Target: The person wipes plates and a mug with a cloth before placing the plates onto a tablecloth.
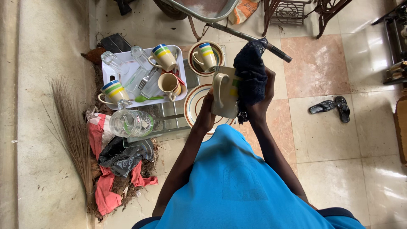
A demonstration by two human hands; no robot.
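Blue-sleeved hands — left (206, 116) gripping cream mug (224, 91), right (258, 99) clutching dark cloth (251, 76) against it

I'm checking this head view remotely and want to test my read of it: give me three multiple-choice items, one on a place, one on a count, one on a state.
1. Where is the dark cloth?
A. in the right hand, against the mug
B. on the white tray
C. on the broom

2. How many sandals lie on the tiled floor?
A. one
B. two
C. four

3. How is the mug held?
A. resting on a saucer
B. lying in the tray
C. lifted, gripped by the left hand

Answers: 1 A, the cloth is bunched in that hand beside the mug. 2 B, a pair lies together. 3 C, fingers wrap its lower part above the saucer.
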